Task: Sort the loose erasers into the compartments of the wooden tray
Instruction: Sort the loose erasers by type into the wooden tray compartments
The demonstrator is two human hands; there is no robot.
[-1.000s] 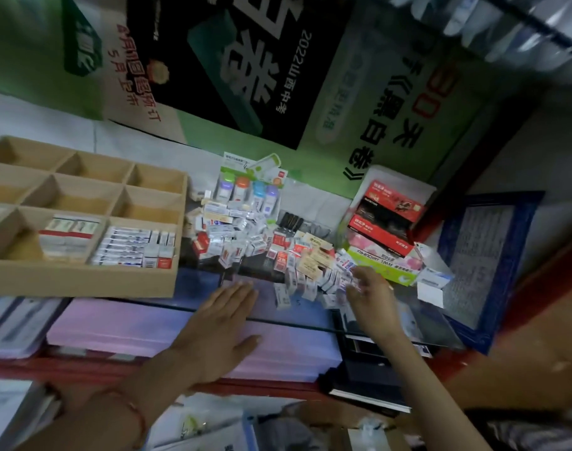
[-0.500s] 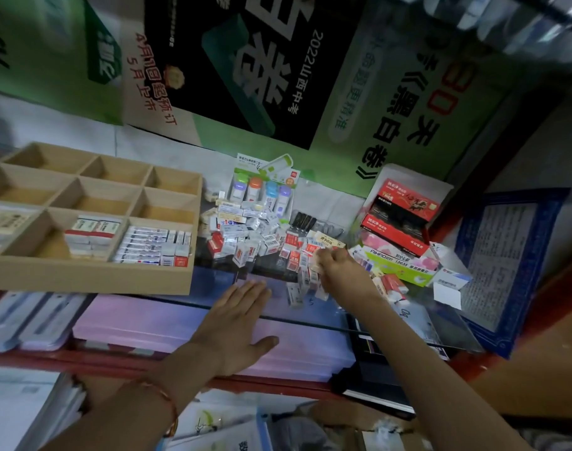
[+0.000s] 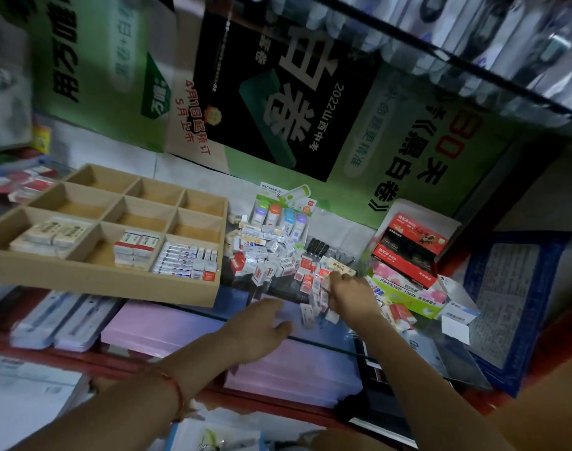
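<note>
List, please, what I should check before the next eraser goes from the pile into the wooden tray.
1. Grip: cannot tell. The right hand reaches into the loose eraser pile, and its curled fingers hide what they touch.
2. Left hand out of the way: ok. It lies flat on the glass counter and holds nothing.
3. Free compartments: ok. The wooden tray has bare back and middle rows.
4. Matching sort: cannot tell. The front row holds beige erasers, red-and-white erasers and blue-striped erasers. Any picked one is hidden.
5. Route to the tray: ok. The pile lies right beside it, with nothing between.
</note>
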